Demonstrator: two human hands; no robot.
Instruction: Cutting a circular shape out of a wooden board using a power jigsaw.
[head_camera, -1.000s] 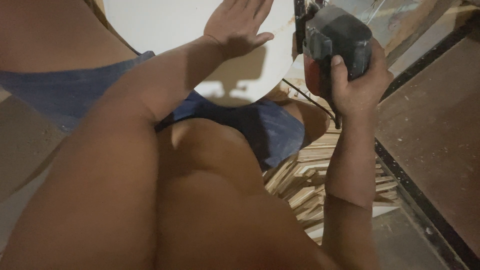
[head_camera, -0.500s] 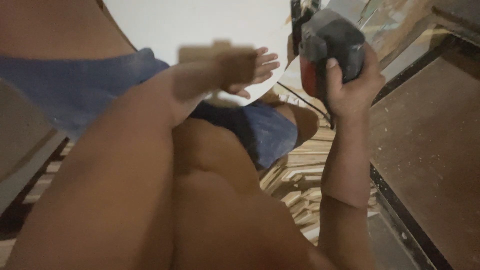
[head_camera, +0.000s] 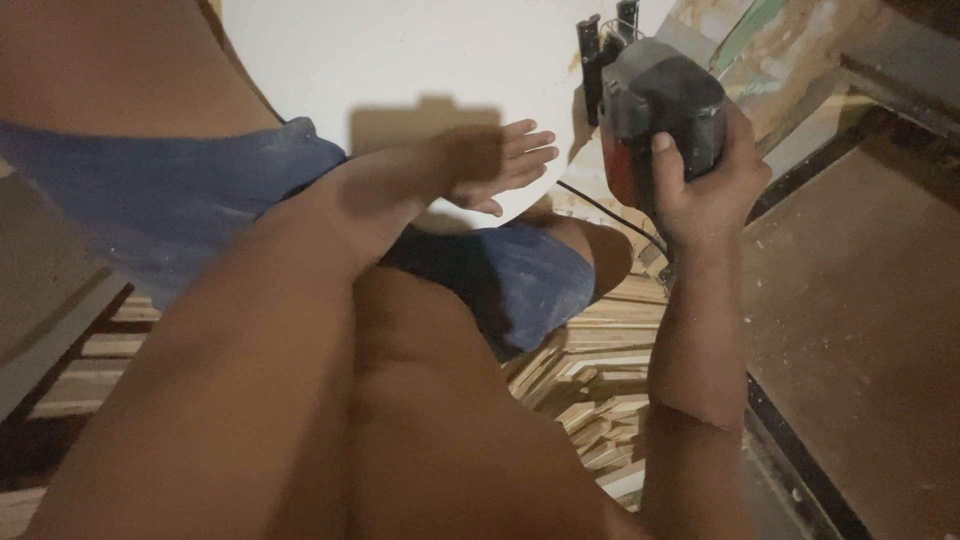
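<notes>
My right hand grips a grey and red power tool that stands on the edge of a white rounded board. A thin black cord runs from the tool down past my knee. My left hand hovers over the near edge of the white board with fingers spread and nothing in it. My bare arms and blue shorts fill the lower part of the view.
A heap of short pale wood strips lies on the floor below my legs. A brown board with a dark edge runs along the right. A grey panel sits at the left.
My left hand has lifted off the far part of the white board and drawn back toward its near edge. The right hand keeps its hold on the tool.
</notes>
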